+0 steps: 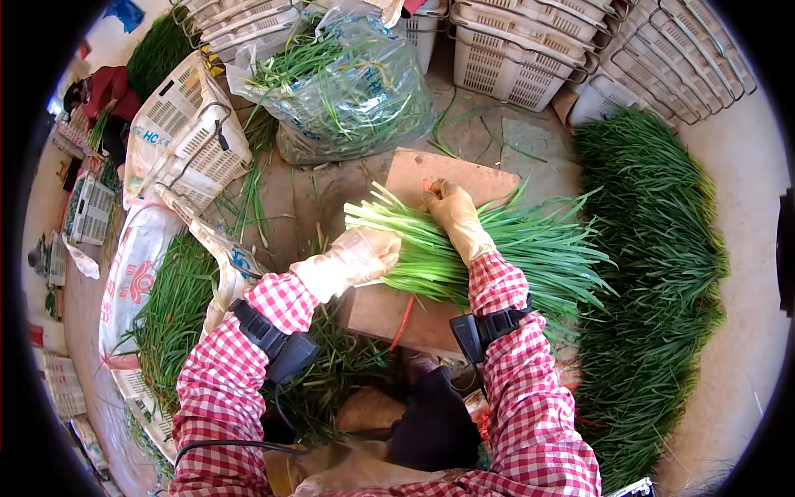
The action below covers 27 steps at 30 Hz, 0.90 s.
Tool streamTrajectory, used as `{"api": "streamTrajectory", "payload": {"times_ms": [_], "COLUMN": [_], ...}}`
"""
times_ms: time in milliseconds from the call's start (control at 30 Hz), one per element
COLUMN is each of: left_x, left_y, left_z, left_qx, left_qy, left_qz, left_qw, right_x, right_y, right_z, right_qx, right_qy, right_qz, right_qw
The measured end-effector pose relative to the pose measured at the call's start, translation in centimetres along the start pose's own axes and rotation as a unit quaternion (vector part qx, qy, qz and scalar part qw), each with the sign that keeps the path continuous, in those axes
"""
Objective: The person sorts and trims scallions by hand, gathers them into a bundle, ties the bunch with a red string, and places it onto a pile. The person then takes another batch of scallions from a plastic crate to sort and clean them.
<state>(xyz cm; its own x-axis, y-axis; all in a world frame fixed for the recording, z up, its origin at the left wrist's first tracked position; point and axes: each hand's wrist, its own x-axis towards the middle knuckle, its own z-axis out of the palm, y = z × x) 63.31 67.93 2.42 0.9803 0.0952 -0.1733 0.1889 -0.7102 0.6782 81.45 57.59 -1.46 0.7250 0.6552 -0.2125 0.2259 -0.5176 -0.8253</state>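
Observation:
A bunch of long green stalks (522, 248) lies across a brown board (381, 315), its pale ends to the left and leafy tips to the right. My left hand (360, 255), in a pale glove, is closed around the bunch near the pale ends. Above the middle of the bunch, my right hand (454, 211), also gloved, has its fingers pinched by the board's upper part, where a bit of red shows. What those fingers hold is too small to tell. A red strip (403, 321) sticks out below the bunch over the board.
A long pile of greens (650, 273) lines the right. Stacked white crates (513, 58) stand at the back beside a clear plastic bag (356, 108) of greens. A crate (199, 132) and a sack (137, 282) are at left. A person (112, 91) works far left.

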Motion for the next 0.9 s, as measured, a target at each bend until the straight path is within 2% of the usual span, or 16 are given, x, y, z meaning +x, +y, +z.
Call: {"api": "streamTrajectory", "payload": {"times_ms": [67,200,267,300,333,400,433,467,500,533,567,600,633,667,800,900], "left_x": [-1.3,-6.1,-9.3,-11.1,-12.7,-15.3,-16.3,-16.7,-17.0,-15.1,-13.6,-11.6,-9.7,-8.3,-4.2,-4.0], "left_y": [-0.8,1.6,2.0,0.8,0.0,-0.3,-0.5,-1.0,-2.1,-0.3,-0.5,-0.5,1.0,0.9,-0.7,-1.3], "left_z": [0.0,-2.3,-3.6,-3.4,-2.6,1.0,2.7,3.8,3.9,3.2,3.6,3.9,3.4,4.1,6.1,5.7], "left_qx": [-0.064,-0.022,-0.109,-0.161,-0.210,0.079,0.224,0.364,0.341,0.368,0.329,0.303,0.301,0.306,0.255,0.220], "left_qy": [0.054,0.133,0.062,-0.106,-0.273,-0.394,-0.435,-0.466,-0.214,-0.009,-0.009,-0.015,-0.071,-0.071,-0.174,-0.181], "left_qz": [0.051,-0.013,-0.036,-0.102,-0.167,-0.118,-0.085,-0.047,0.023,0.129,0.150,0.230,0.245,0.223,0.263,0.254], "left_qw": [0.995,0.991,0.991,0.976,0.924,0.908,0.868,0.805,0.915,0.921,0.932,0.925,0.919,0.923,0.914,0.924], "right_x": [0.1,0.2,-0.3,-0.1,0.4,0.4,0.3,0.2,0.1,0.1,0.0,0.0,0.0,0.1,0.3,0.4], "right_y": [0.2,0.1,-0.2,0.0,0.6,0.8,0.5,0.3,0.1,0.1,-0.1,-0.2,-0.2,-0.1,0.7,0.9], "right_z": [0.0,0.0,-0.2,-0.2,0.0,0.1,-0.1,-0.1,-0.1,-0.2,-0.3,-0.4,-0.4,-0.3,0.1,0.0], "right_qx": [0.001,-0.005,-0.008,-0.012,-0.016,-0.015,-0.013,-0.010,-0.003,0.003,0.005,0.001,-0.003,-0.005,0.044,0.055], "right_qy": [-0.004,0.001,0.010,0.014,0.016,-0.003,-0.003,-0.001,-0.005,-0.007,-0.010,-0.012,-0.014,-0.015,-0.001,0.021], "right_qz": [-0.001,-0.003,-0.014,-0.027,-0.035,-0.035,-0.029,-0.023,-0.017,-0.010,-0.007,-0.003,0.000,0.002,-0.014,-0.002], "right_qw": [1.000,1.000,1.000,0.999,0.999,0.999,0.999,1.000,1.000,1.000,1.000,1.000,1.000,1.000,0.999,0.998]}}
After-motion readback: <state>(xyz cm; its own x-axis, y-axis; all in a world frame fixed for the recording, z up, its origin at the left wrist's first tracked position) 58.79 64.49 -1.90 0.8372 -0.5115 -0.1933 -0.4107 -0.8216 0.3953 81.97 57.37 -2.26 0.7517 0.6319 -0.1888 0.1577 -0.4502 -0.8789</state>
